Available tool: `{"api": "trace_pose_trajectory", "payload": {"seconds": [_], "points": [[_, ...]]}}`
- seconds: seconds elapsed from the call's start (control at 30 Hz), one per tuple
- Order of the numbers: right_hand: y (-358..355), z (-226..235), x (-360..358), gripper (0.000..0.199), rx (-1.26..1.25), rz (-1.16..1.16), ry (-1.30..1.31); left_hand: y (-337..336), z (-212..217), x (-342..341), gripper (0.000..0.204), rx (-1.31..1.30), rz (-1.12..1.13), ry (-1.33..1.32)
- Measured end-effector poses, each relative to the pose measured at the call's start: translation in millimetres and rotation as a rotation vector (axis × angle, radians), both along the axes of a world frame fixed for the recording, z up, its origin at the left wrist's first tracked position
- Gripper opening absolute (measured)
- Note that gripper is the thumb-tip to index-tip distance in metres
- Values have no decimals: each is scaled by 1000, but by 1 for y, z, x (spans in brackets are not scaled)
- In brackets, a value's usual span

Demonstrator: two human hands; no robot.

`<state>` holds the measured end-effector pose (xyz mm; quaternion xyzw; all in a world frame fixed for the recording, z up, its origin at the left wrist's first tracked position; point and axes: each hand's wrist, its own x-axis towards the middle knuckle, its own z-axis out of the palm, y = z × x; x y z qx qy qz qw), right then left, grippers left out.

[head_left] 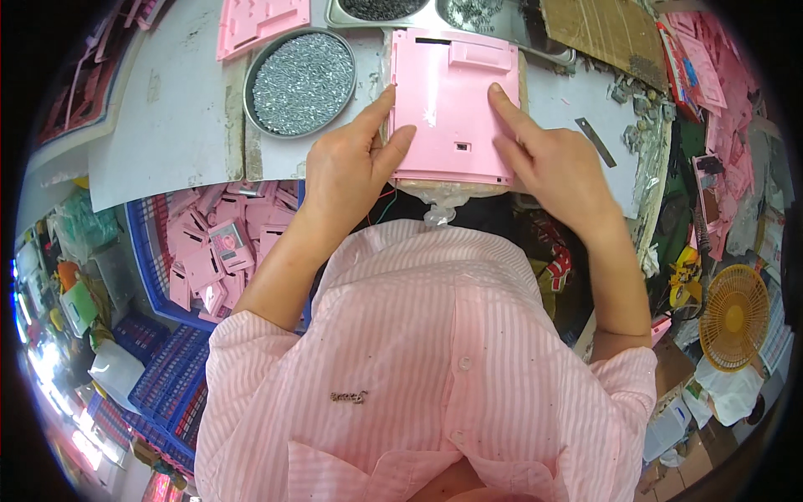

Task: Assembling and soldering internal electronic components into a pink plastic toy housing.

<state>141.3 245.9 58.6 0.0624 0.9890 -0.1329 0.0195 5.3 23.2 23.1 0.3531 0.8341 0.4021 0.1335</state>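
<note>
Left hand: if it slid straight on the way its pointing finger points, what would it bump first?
Probably the round metal tray of small screws: the left hand points up-right along the pink panel's edge; depth is uncertain.

My feed is bright and evenly lit from overhead — shadows under the hands are short and soft. Focus holds well through the centre, where the round tray of screws (pixel 301 82) throws small glints. Toward the rim the fisheye bends straight edges hard and detail smears — the lower left corner blows out into glare, and black vignette closes the frame's corners.
</note>
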Motion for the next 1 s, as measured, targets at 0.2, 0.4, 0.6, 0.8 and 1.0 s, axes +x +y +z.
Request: {"api": "trace_pose_trajectory", "payload": {"seconds": [0.2, 0.4, 0.6, 0.8, 1.0], "points": [[94, 35, -57, 38, -688, -381, 943, -25, 5, -78, 29, -24, 29, 307], [151, 67, -177, 51, -1475, -73, 974, -22, -5, -99, 11, -107, -27, 499], [93, 107, -168, 37, -847, -249, 608, -18, -14, -112, 11, -215, 13, 503], [2, 87, -120, 66, -1225, -98, 846, 6, 21, -53, 7, 173, -183, 425], [-24, 53, -63, 64, -1480, 226, 740, 27, 28, -8, 8, 335, -252, 85]]}}
